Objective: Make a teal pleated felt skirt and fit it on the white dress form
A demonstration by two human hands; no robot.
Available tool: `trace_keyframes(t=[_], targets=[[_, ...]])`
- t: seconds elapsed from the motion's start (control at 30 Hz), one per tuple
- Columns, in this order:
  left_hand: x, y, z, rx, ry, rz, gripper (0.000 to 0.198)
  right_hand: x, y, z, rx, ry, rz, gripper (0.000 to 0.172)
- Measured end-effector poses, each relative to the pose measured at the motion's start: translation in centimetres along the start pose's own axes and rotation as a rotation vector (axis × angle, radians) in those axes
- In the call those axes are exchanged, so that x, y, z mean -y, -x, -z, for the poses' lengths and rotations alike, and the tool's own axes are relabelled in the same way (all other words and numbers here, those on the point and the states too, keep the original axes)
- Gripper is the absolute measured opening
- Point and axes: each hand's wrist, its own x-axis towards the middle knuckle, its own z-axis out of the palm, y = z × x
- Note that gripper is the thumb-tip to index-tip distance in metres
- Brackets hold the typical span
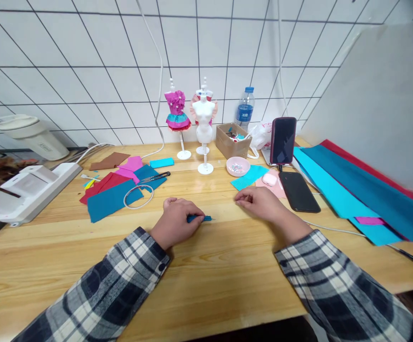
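Note:
Over the middle of the table, my left hand [178,221] is closed around a small gathered piece of blue fabric [206,218]. A thin, needle-like tip sticks out at the right end of this piece. My right hand [259,202] rests to the right, apart from it, with fingers curled and pressed together; whatever they may pinch is too small to see. Beyond it lie a light-blue fabric scrap [249,176] and a pink bowl [238,166] of small beads. A metal ring [138,207] and thread snips [156,177] lie on blue fabric [110,202] left of my left hand.
At the back stand a bare white dress form [204,118], a dressed one [177,111], a cardboard box [233,141] and a water bottle [245,109]. A propped phone [283,141], a flat phone [299,192] and long fabric sheets [363,190] occupy the right. A white charger [28,192] stands left.

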Motion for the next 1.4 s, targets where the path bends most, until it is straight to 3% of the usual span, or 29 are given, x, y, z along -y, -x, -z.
trace_keyframes(t=[0.33,0.5,0.7,0.9,1.17,1.4], targets=[[-0.2,0.2,-0.2,-0.035,-0.112,-0.033,0.018,1.7,-0.3,-0.8,0.020,0.272,0.025,0.012],[-0.2,0.0,-0.4,-0.045,-0.127,-0.042,0.018,1.8,0.0,-1.1,0.019,0.084,0.057,0.011],[-0.2,-0.4,-0.8,-0.041,-0.069,-0.022,0.017,4.7,0.0,-2.9,-0.025,-0.319,0.095,0.009],[-0.9,-0.6,-1.1,-0.004,-0.010,0.054,0.017,5.8,-0.2,-4.6,0.032,-0.285,0.091,0.008],[-0.7,-1.1,-1.2,0.042,0.039,0.081,0.020,5.5,-0.1,-4.8,0.109,-0.142,0.105,0.013],[-0.8,-1.2,-1.0,0.064,0.043,0.115,0.020,5.3,0.0,-4.7,0.082,-0.143,0.121,0.011]])
